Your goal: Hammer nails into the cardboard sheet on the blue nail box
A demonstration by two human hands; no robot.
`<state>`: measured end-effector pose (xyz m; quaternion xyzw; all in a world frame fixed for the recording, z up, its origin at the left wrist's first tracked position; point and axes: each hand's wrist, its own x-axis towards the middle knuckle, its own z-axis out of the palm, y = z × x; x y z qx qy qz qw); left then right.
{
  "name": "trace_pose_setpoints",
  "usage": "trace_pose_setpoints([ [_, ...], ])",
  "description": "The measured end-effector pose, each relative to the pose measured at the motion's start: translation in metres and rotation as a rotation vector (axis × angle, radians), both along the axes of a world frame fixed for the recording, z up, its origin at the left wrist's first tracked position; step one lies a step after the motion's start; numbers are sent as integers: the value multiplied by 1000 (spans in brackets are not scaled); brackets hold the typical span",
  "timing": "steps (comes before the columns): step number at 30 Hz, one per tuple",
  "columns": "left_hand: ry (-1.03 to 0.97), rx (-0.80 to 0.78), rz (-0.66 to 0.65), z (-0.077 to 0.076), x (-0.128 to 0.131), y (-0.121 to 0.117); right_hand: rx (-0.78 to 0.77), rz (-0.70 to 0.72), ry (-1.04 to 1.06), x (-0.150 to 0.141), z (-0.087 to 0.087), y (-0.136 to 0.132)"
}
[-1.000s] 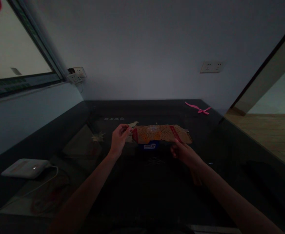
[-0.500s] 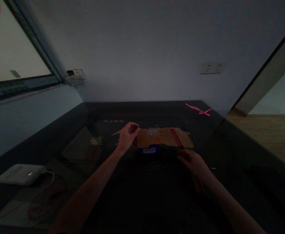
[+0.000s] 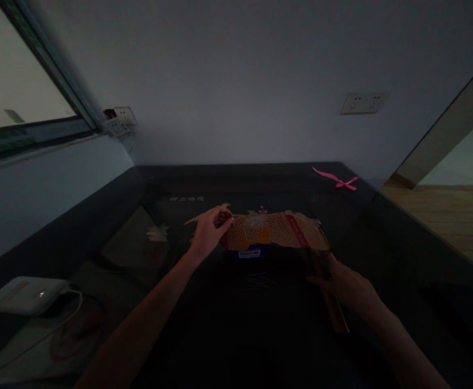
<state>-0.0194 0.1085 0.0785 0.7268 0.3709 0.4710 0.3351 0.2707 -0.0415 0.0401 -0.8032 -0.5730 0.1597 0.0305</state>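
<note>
A brown speckled sheet [image 3: 279,227] with orange patches and dark red bands lies crosswise in front of me, on top of a blue box [image 3: 256,252] whose white label faces me. My left hand [image 3: 211,229] pinches at the sheet's left end; its fingertips are close together. A long, flat brown strip [image 3: 334,310] slants down toward me from the sheet's right end. My right hand [image 3: 348,283] is at this strip, thumb across it and fingers beside it. Dim light hides exactly how the fingers grip.
A white device with a cable [image 3: 26,294] rests on the dark glossy table [image 3: 228,181] at the left. A pink ribbon [image 3: 342,182] lies at the back right. Wall sockets [image 3: 364,102] are above the table, and a dark object [image 3: 459,313] sits at the right.
My right hand has moved slightly right and away from the sheet's lower edge, and more of the brown strip shows. My left hand keeps its pinch. The view has shifted a little.
</note>
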Motion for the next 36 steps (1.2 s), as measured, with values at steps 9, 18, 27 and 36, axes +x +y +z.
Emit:
trace_pose_setpoints([
  [9, 23, -15, 22, 1, 0, 0, -39, -11, -40, 0, -1, 1],
  [18, 17, -9, -1, -5, 0, 2, 57, -94, 78, 18, -4, 3],
  [27, 73, 51, 1, -7, 0, 2, 235, -199, 364, 26, 4, 6],
  [36, 39, 66, 7, -16, 1, 1, 647, -236, 1183, 15, 41, -10],
])
